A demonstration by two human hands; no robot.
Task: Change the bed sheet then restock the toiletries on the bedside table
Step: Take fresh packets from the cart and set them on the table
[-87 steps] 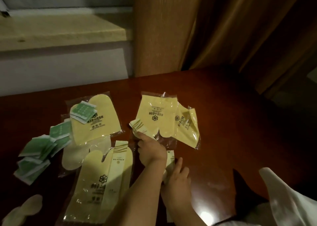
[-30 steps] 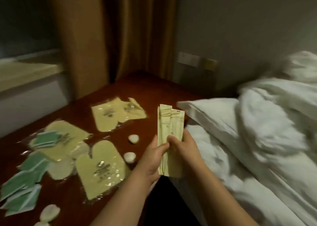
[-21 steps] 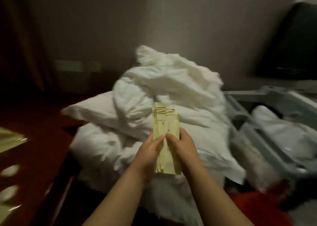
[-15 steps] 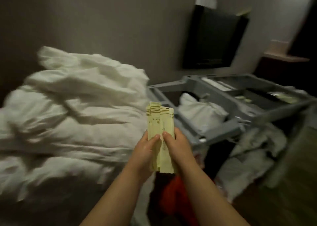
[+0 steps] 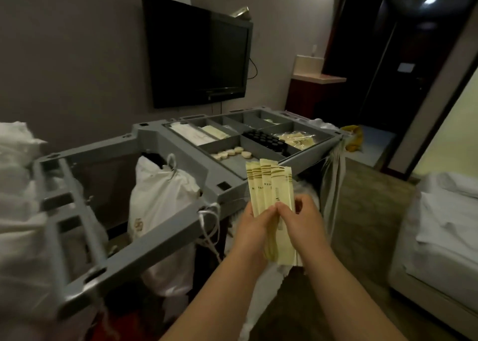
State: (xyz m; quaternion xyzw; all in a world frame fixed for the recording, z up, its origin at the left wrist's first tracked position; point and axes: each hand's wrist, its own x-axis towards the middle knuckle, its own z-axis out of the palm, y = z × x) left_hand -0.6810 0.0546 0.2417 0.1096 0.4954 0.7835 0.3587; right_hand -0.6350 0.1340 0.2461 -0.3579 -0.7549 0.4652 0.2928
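Both my hands hold a fanned bundle of several long pale-yellow toiletry packets upright in front of me. My left hand grips the bundle from the left, thumb on its face. My right hand pinches it from the right. Behind the packets stands a grey housekeeping cart. Its top tray is split into compartments with white sachets, small round soaps, dark bottle caps and yellow packets. The bedside table is out of view.
A white tied bag hangs inside the cart's frame. White bedding is piled at the left edge. A bed with white sheets stands at the right. A black television hangs on the wall; a dark doorway lies beyond.
I picked the packets off the bedside table, and my view has swung right, past the piled bedding to the cart. Both hands still hold the bundle, now fanned wider.
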